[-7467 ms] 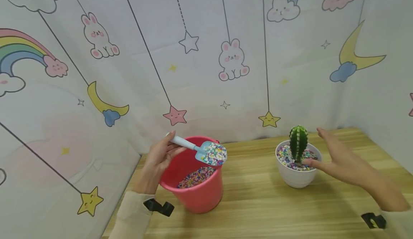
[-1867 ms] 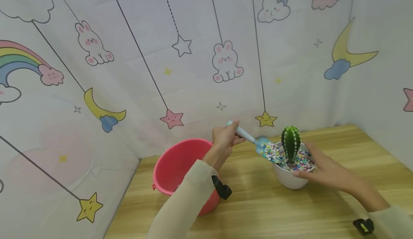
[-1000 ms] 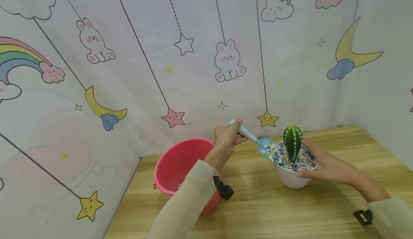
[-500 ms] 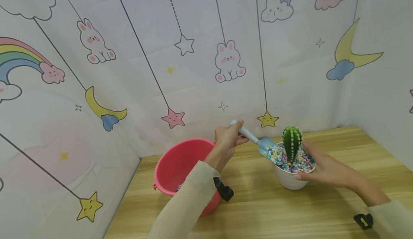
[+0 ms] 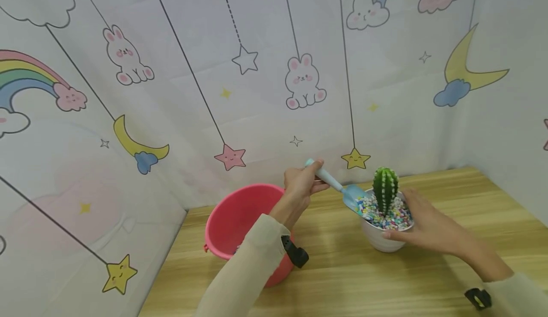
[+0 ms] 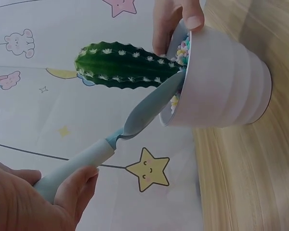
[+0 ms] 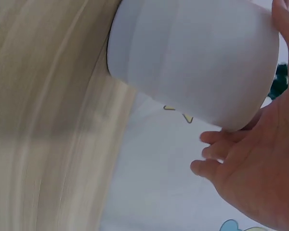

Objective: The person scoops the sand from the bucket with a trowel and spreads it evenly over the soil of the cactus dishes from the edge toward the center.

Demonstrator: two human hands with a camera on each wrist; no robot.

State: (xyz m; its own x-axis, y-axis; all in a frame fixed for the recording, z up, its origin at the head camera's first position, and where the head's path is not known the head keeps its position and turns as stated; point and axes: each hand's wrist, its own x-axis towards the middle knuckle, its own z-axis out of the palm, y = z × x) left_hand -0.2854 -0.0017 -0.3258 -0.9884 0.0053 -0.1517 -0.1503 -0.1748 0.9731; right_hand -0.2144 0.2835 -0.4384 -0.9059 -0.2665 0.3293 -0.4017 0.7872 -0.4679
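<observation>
My left hand [image 5: 299, 186] grips the handle of a light blue toy shovel [image 5: 353, 197]. The shovel slants down to the right, its tip over the near-left rim of a white flower pot [image 5: 380, 239]. A few colourful pebbles [image 5: 395, 216] lie at the blade's tip, and more fill the pot round a green cactus [image 5: 385, 191]. In the left wrist view the shovel blade [image 6: 151, 108] reaches to the cactus base. My right hand [image 5: 434, 226] holds the pot's right side at the rim, thumb in front; its other fingers are partly hidden behind the pot.
A pink-red bucket [image 5: 239, 217] stands left of the pot, partly covered by my left forearm; some pebbles show inside. Both stand on a wood-grain table [image 5: 342, 274]. A white cloth [image 5: 192, 93] with cartoon prints hangs close behind.
My left hand has brought the loaded shovel from above the bucket to the pot, and most pebbles have slid off into it. My right hand has taken hold of the rim.
</observation>
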